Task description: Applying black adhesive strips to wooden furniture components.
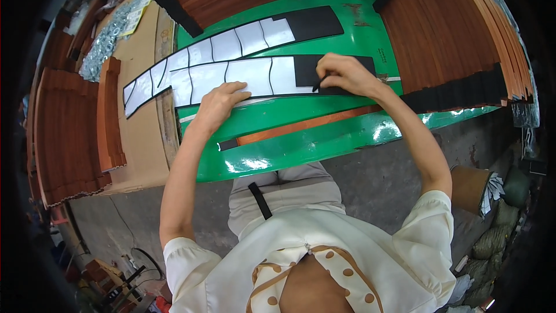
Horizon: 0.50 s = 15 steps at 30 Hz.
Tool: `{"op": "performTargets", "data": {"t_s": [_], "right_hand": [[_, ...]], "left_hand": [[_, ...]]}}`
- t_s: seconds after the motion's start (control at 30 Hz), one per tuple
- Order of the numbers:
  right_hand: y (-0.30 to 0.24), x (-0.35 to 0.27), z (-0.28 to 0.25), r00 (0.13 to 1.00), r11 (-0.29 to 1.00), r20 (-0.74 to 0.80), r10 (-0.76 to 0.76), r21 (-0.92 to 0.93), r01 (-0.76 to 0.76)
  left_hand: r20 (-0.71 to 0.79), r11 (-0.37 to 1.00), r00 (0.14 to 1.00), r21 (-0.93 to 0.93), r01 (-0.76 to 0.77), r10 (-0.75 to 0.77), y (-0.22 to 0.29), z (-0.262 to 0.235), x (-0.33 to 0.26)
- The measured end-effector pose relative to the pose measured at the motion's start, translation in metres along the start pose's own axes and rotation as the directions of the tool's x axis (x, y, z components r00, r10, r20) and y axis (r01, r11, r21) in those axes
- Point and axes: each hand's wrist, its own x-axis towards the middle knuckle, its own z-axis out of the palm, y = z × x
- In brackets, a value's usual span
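The left hand [218, 104] is resting, fingers unclenched, on the near strip [250, 73]; the right hand [347, 74] is pinching a black piece [315, 87] by the strip's front edge.

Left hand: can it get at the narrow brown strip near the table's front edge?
Probably yes. The left hand rests on the white-faced strip; mostly bare green tabletop separates it from the narrow brown strip, whose left end lies uncovered.

Green tabletop [263, 117] free between panel [249, 72] and slat [307, 125]; board stack [440, 35] blocks right.
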Motion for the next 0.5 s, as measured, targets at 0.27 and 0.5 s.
{"op": "performTargets", "data": {"t_s": [0.27, 0.5], "right_hand": [[-0.072, -0.047, 0.024, 0.742, 0.374, -0.197, 0.641, 0.924, -0.078], [-0.116, -0.084, 0.066, 0.815, 0.156, -0.105, 0.570, 0.988, 0.019]], "left_hand": [[-0.411, 0.925, 0.885, -0.377, 0.051, -0.217, 0.069, -0.055, -0.006], [-0.662, 0.900, 0.746, -0.275, -0.339, 0.079, 0.174, -0.032, -0.002]]}}
